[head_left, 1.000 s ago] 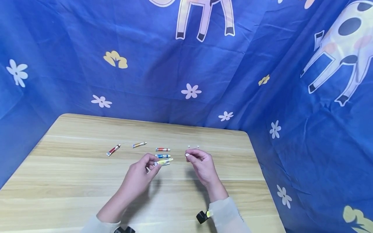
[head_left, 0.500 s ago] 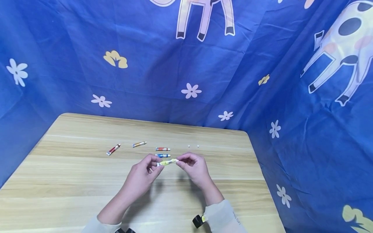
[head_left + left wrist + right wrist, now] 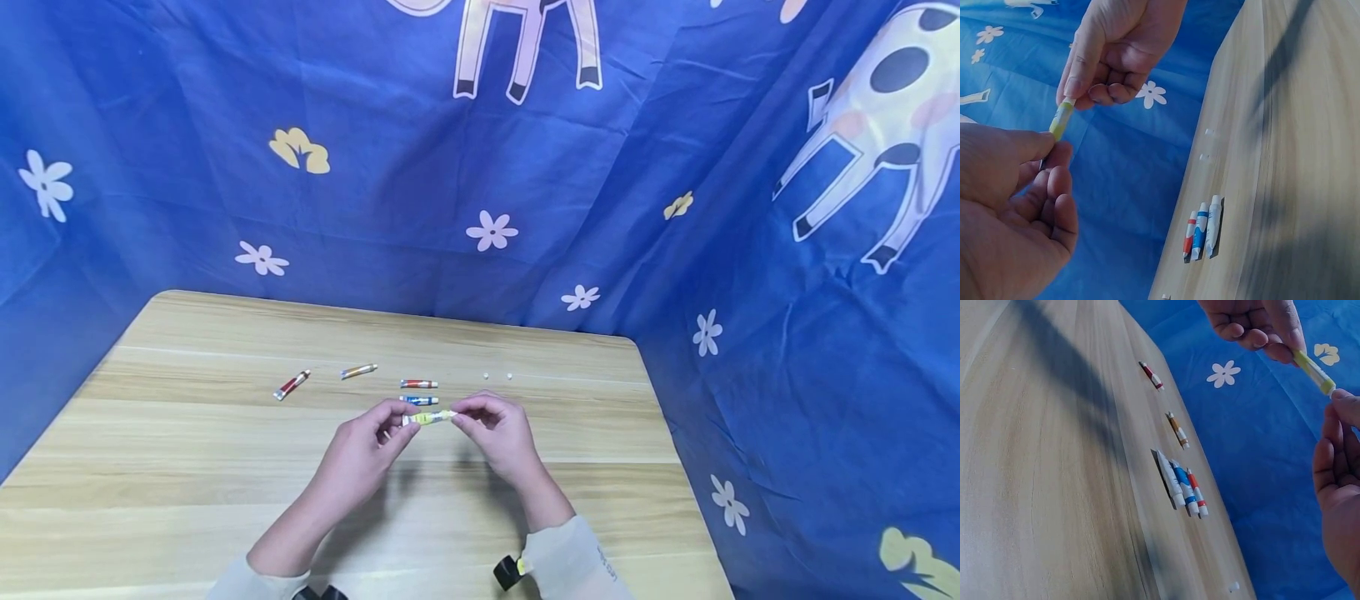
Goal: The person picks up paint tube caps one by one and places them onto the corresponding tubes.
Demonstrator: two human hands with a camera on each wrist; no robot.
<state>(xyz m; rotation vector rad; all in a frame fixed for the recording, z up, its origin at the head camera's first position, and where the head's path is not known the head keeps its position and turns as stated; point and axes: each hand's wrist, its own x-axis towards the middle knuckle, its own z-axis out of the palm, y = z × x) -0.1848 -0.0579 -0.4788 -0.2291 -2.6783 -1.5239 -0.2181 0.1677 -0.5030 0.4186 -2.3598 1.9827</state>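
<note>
A small yellow paint tube (image 3: 431, 417) is held up over the table between both hands. My left hand (image 3: 367, 442) pinches its flat tail end between thumb and fingers. At the other end, my right hand (image 3: 502, 437) pinches the small white cap (image 3: 1333, 392) at the tube's neck, mostly hidden by the fingertips. Beneath the hands lie a blue paint tube (image 3: 420, 401) and a red-orange paint tube (image 3: 418, 384). Beside them is a white paint tube (image 3: 1171, 480), plain in both wrist views.
Farther left on the wooden table (image 3: 187, 450) lie a dark red paint tube (image 3: 292, 385) and an ochre paint tube (image 3: 358, 372). Two tiny white caps, one left (image 3: 486, 376) and one right (image 3: 510, 377), sit beyond my right hand. A blue patterned curtain (image 3: 360, 208) hangs behind the table.
My right hand has moved left with the white cap, from apart to the yellow tube's neck. The left hand keeps its hold, the tube turned slightly. Over the last half second little has moved.
</note>
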